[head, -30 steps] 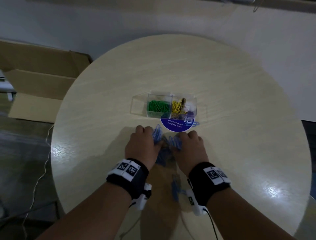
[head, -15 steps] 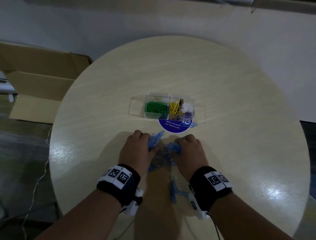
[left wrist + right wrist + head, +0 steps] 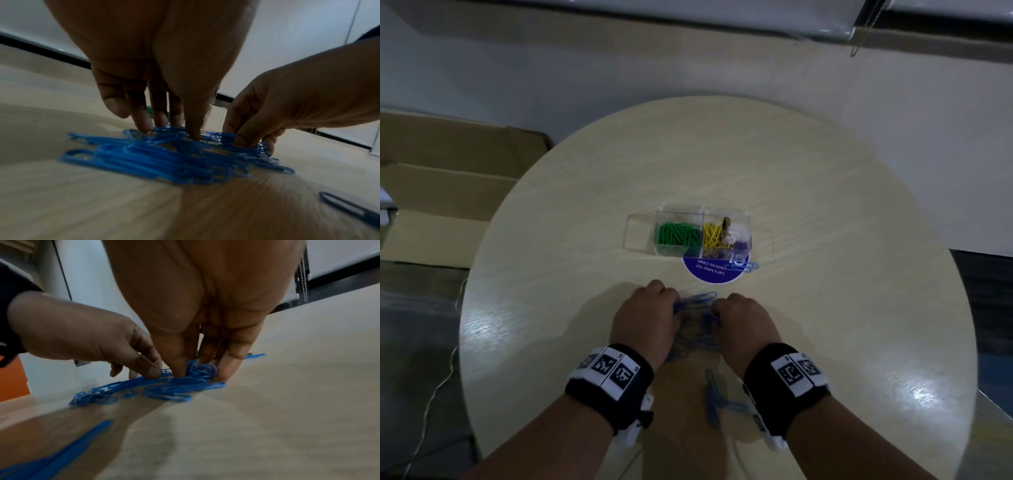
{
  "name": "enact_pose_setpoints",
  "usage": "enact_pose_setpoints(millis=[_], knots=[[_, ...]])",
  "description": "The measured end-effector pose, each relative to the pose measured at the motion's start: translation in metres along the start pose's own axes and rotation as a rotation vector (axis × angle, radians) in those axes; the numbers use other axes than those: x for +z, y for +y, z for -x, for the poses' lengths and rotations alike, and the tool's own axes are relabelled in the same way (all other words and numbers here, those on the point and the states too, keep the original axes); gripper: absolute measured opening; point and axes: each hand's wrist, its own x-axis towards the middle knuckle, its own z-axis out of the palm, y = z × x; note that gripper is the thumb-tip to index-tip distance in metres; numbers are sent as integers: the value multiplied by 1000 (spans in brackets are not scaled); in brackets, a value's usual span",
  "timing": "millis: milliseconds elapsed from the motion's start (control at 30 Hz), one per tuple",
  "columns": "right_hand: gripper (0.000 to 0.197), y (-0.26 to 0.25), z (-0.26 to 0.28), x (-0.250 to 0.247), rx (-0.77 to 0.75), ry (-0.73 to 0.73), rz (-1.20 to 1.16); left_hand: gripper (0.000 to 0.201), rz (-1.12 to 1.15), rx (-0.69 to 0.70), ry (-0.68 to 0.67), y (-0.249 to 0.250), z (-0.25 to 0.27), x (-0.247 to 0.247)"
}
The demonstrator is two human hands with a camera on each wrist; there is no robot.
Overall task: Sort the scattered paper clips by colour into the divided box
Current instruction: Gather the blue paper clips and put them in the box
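A clear divided box (image 3: 703, 209) stands mid-table with green clips (image 3: 676, 234) in its left cell and yellow clips (image 3: 714, 236) in the cell beside it. A heap of blue paper clips (image 3: 697, 299) (image 3: 164, 155) (image 3: 164, 386) lies on the table in front of the box. Both hands are knuckles-up on the heap. My left hand (image 3: 673, 305) (image 3: 174, 133) pinches clips between thumb and fingertips on the left side. My right hand (image 3: 717, 311) (image 3: 200, 374) pinches a bunch on the right side. What lies under the palms is hidden.
A round blue sticker (image 3: 705, 274) lies under the box's front edge, with two loose blue clips (image 3: 743, 267) on it. More blue clips (image 3: 717, 404) lie between my wrists. The box's clear lid (image 3: 640, 233) lies open leftward. A cardboard box (image 3: 431, 192) sits beyond the table's left edge.
Both hands have drawn back from the box toward me, dragging the blue heap along. The gap between them has widened a little, and their fingers have curled tighter onto the clips.
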Motion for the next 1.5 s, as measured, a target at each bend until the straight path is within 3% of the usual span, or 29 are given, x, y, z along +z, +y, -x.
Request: enact_pose_setpoints(millis=[133,267,367,600,667,800,900,1000,1100,1333,1400,1500], knots=[[20,13,7,-2,11,6,-56,9,-115,81,-17,-2,-3,0],[18,30,14,-16,91,98,-195,35,-271,171,-84,-1,-2,-3],[9,41,11,-35,171,218,-343,44,-310,246,-75,1,-3,-5],[14,50,-32,-88,206,337,-330,24,-311,217,-223,12,-6,-12],[17,49,-49,-97,205,344,-291,21,-178,185,-169,14,-6,-18],[21,45,-76,-102,215,277,-271,12,200,61,73,16,-13,-33],[27,43,-84,-101,225,236,-353,12,394,-40,143,24,-28,-46],[41,51,-79,-98,245,362,-511,13,513,-87,175,33,-50,-54],[39,66,-64,-89,282,469,-631,16,582,-78,199,47,-73,-57],[31,90,-31,-70,342,435,-594,9,736,-61,371,90,-114,-57],[31,93,-25,-65,353,415,-588,10,683,-30,366,94,-116,-52],[30,96,-19,-60,368,397,-601,26,421,18,247,91,-115,-42]])
